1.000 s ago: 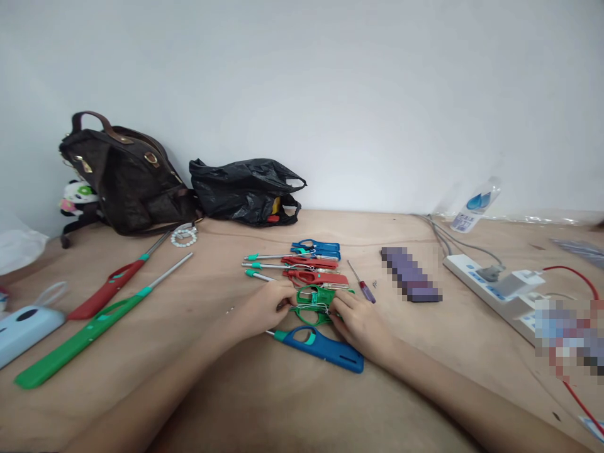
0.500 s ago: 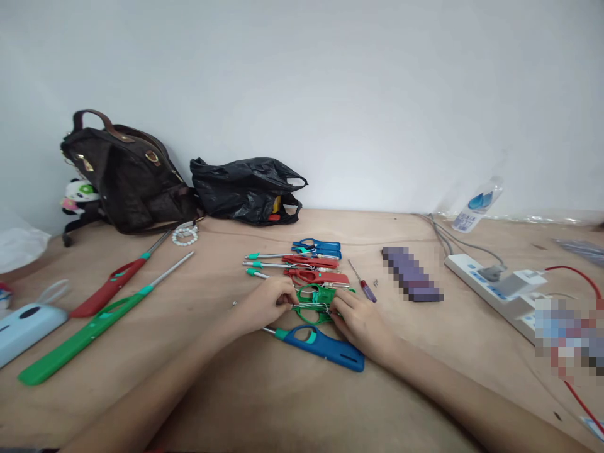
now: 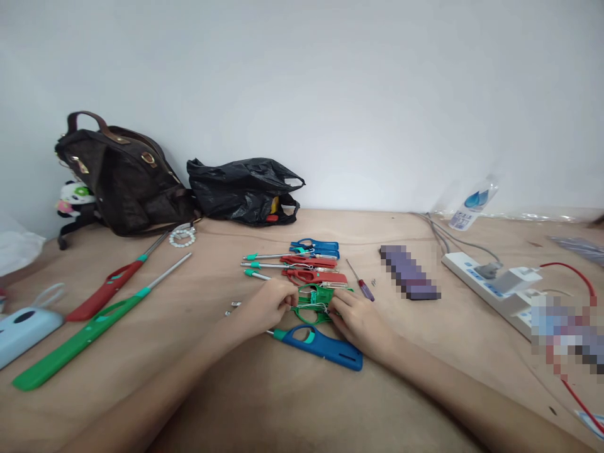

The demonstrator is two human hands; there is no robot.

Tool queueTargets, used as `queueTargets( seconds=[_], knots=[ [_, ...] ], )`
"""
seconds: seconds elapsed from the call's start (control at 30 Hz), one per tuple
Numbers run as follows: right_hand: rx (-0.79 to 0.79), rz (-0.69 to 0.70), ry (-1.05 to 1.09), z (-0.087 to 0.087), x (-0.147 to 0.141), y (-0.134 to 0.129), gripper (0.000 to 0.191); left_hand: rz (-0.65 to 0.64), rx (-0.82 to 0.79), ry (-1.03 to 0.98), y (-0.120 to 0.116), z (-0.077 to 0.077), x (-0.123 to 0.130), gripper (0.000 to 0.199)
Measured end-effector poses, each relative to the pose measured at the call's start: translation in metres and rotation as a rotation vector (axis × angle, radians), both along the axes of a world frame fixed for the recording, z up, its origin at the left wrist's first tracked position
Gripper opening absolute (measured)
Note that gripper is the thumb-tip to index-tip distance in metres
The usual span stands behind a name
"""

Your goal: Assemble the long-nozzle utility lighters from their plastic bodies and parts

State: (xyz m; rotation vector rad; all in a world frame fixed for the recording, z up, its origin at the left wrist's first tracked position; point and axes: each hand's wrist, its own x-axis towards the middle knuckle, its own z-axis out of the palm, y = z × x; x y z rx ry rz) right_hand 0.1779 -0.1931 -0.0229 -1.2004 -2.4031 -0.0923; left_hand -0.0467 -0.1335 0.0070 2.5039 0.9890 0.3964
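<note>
An opened green gas lighter (image 3: 315,296), with thin pale wires across its casing, lies between my two hands. My left hand (image 3: 272,303) has its thumb and fingers pinched at the lighter's left end, over the neck. Curled fingers of my right hand (image 3: 355,316) press on the lighter's right end; the fingertips are partly hidden. Just below lies a blue gas lighter (image 3: 323,347), closed, its rod passing under my left hand. Above are opened red lighter halves (image 3: 315,277) and blue lighter halves (image 3: 317,246), with metal rods pointing left.
A purple-handled screwdriver (image 3: 365,289) and tiny screws (image 3: 373,282) lie to the right, before a power strip (image 3: 486,292) and a bottle (image 3: 473,202). Long green (image 3: 85,340) and red lighters (image 3: 104,289) are at left. A backpack (image 3: 123,182) and black plastic bag (image 3: 236,189) stand behind.
The whole view has shifted slightly. My left fingers have tucked in a little more at the green lighter's neck; my right hand stays in nearly the same place.
</note>
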Motion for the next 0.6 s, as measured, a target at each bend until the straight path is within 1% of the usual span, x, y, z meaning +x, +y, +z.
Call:
queueTargets(
  seconds=[0.13, 0.2, 0.4, 0.6],
  knots=[
    [-0.018, -0.015, 0.020, 0.0010, 0.0009, -0.0013, 0.010, 0.003, -0.014, 0.021, -0.0031, -0.0003, -0.0005, 0.021],
    [-0.020, -0.016, 0.024, 0.0009, 0.0013, -0.0016, 0.010, -0.014, 0.010, 0.037, -0.0047, -0.0012, -0.0009, 0.022],
    [-0.045, 0.003, 0.046, 0.0029, 0.0013, -0.0013, 0.011, -0.159, 0.134, 0.057, -0.0072, -0.0013, -0.0011, 0.030],
    [-0.042, 0.031, 0.005, 0.0059, -0.0001, -0.0028, 0.014, -0.207, 0.206, 0.055, -0.0089, -0.0005, -0.0016, 0.028]
  ],
)
